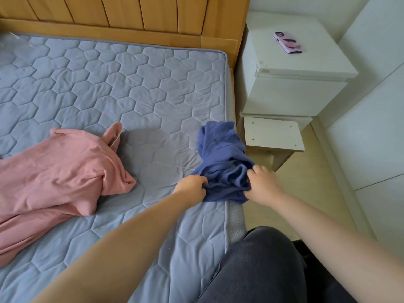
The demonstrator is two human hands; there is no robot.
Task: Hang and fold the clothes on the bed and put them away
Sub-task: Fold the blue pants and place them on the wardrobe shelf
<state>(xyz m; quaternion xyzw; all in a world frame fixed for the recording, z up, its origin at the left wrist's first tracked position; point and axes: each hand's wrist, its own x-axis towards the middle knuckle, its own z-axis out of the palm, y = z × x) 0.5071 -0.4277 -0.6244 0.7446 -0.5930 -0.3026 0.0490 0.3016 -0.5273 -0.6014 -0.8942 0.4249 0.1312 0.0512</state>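
The blue garment (223,158) lies bunched and twisted into a crumpled heap at the right edge of the bed (131,88), partly hanging over the mattress side. The left hand (192,186) has its grip closed on the fabric's near-left edge, and the right hand (262,184) grips the near-right folds. The pink garment (61,176) sprawls rumpled, well apart to the left.

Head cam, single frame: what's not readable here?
Head view only.
- Crumpled blue knit garment: type unclear, bunched; left hand and right hand grip and cover its near edge.
- Pink fabric garment: cut off by left edge.
- Clear plastic item: cropped at the top-left edge, unidentifiable.
- Pink-cased phone: print too small.
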